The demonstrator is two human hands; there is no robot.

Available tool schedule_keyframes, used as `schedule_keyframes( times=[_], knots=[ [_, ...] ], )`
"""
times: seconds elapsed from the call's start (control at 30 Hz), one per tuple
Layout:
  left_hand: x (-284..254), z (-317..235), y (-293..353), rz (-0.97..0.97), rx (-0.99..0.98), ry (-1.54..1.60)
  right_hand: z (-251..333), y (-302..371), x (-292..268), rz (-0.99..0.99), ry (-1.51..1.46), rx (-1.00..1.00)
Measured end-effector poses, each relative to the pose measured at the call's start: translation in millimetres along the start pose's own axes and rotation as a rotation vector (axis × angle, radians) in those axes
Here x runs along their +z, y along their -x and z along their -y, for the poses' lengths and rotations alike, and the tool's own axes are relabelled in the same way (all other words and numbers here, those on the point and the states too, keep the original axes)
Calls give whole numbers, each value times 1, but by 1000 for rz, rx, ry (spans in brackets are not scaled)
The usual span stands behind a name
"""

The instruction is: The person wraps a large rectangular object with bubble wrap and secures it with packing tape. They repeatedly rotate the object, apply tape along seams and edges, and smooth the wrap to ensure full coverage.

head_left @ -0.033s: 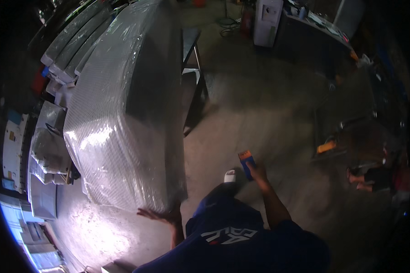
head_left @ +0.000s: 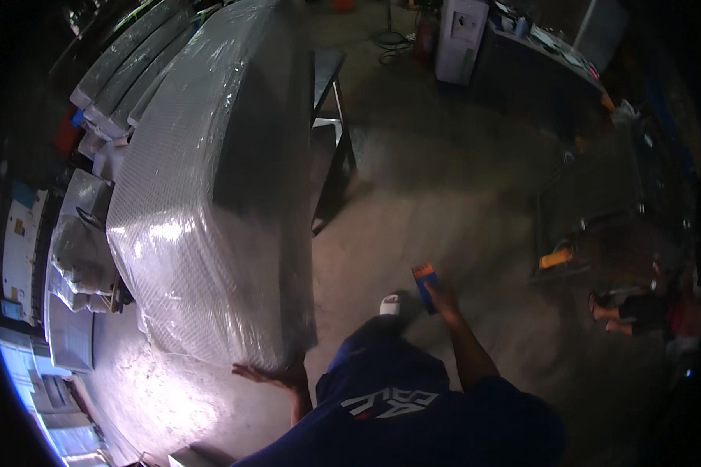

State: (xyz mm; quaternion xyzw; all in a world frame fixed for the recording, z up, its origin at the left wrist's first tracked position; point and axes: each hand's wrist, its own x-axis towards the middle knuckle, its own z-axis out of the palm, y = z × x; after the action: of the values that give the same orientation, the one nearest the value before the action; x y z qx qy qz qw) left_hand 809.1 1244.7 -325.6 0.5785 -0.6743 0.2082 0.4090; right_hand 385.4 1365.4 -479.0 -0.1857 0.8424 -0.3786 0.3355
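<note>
A long, bulky item wrapped in clear bubble wrap and film [head_left: 179,194] stretches away on the left; the wrapping hides what kind of thing it is. My left hand [head_left: 269,376] rests at its near lower end, palm against the wrap and fingers stretched out. Out to the right, my right hand [head_left: 442,300] is closed round a small blue and orange box [head_left: 426,286], held above the concrete floor.
Beyond the wrapped item stands a dark table with metal legs [head_left: 329,86]. More wrapped pieces [head_left: 128,58] line the left. A white water dispenser [head_left: 461,39] and a cluttered desk [head_left: 549,39] are at the back. Someone's legs [head_left: 623,311] show at the right, near a dark cart [head_left: 592,202].
My right hand and the box have shifted slightly right and down in the picture. My left hand stays against the wrapped item.
</note>
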Motion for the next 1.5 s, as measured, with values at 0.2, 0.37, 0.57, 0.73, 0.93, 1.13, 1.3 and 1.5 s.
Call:
schedule_keyframes(
  times=[0.2,0.37,0.57,0.73,0.93,1.13,1.3,1.5],
  knots=[
    [45,-52,-3,-101,-331,174,-120,-82,-117,99,323,417],
    [74,-86,-5,-275,-725,353,-160,-137,-186,30,342,647],
    [129,-127,-16,-566,-1133,433,-125,-273,-225,-4,229,478],
    [241,-175,-48,-729,-1495,984,-21,-417,-291,53,8,353],
    [301,-208,-84,-922,-1692,1037,47,-556,-384,-5,202,257],
    [338,-239,-99,-890,-1768,1198,25,-608,-407,-37,57,419],
    [387,-212,-87,-1028,-1685,1311,23,-576,-378,177,258,371],
    [403,-176,-39,-1272,-1974,1175,26,-546,-334,89,154,500]
  ],
)
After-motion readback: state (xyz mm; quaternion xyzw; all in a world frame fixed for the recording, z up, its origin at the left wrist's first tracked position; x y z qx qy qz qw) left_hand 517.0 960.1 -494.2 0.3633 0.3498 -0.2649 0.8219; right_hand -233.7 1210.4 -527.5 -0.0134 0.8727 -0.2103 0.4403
